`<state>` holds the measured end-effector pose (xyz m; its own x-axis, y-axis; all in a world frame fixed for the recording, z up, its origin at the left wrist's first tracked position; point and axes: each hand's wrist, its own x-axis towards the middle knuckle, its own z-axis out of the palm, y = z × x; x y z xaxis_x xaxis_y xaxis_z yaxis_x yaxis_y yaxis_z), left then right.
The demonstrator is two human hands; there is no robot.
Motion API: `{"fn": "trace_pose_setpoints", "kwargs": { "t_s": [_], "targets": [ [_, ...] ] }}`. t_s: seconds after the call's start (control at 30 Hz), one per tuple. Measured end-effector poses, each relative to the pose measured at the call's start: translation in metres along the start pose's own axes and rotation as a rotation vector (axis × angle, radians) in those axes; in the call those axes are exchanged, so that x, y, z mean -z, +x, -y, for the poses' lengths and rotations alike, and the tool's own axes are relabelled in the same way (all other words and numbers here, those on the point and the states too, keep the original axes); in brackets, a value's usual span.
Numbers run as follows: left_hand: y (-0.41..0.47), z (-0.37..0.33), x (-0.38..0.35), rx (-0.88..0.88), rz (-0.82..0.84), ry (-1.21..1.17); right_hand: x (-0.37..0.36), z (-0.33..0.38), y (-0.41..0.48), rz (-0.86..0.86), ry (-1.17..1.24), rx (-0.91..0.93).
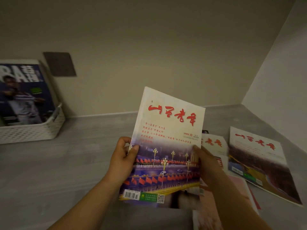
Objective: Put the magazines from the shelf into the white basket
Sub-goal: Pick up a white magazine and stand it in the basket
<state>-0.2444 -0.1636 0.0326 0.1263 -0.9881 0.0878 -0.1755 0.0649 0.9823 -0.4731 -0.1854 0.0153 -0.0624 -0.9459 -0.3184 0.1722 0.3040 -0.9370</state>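
A magazine (167, 143) with a white top, red title and a street of red flags is lifted above the grey shelf (66, 163). My left hand (123, 161) grips its left edge with the thumb on the cover. My right hand (207, 165) holds its right edge. The white basket (33, 131) stands at the far left against the wall, with a dark blue magazine (23, 93) leaning upright inside it. More magazines lie on the shelf at the right: one with the same red title (255, 161), and a partly covered pile (214, 146) behind my right hand.
The shelf sits in a corner, with a beige back wall and a white side wall (282, 80) on the right. A dark rectangular plate (59, 63) is on the back wall above the basket. Pink-covered booklets (239, 191) lie under my right forearm.
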Motion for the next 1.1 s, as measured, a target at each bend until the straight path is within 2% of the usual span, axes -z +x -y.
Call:
{"fn": "trace_pose_setpoints", "kwargs": {
  "t_s": [0.2,0.47,0.67,0.77,0.9,1.1],
  "targets": [
    [0.003,0.000,0.100,-0.017,-0.179,0.062,-0.099,0.032,0.011,0.143,-0.208,0.142],
    [0.018,0.007,0.262,-0.014,-0.435,0.238,-0.284,0.053,0.017,0.326,-0.415,0.310],
    [0.051,-0.007,0.375,-0.155,-0.547,0.311,-0.411,0.074,0.025,0.304,-0.477,0.532],
    [0.073,-0.021,0.415,-0.207,-0.584,0.253,-0.456,0.084,0.029,0.297,-0.421,0.582],
    [0.104,-0.031,0.454,-0.209,-0.624,0.241,-0.503,0.095,0.036,0.288,-0.371,0.609],
    [0.144,-0.020,0.482,-0.185,-0.680,0.316,-0.548,0.091,0.058,0.288,-0.366,0.557]
  ]
}}
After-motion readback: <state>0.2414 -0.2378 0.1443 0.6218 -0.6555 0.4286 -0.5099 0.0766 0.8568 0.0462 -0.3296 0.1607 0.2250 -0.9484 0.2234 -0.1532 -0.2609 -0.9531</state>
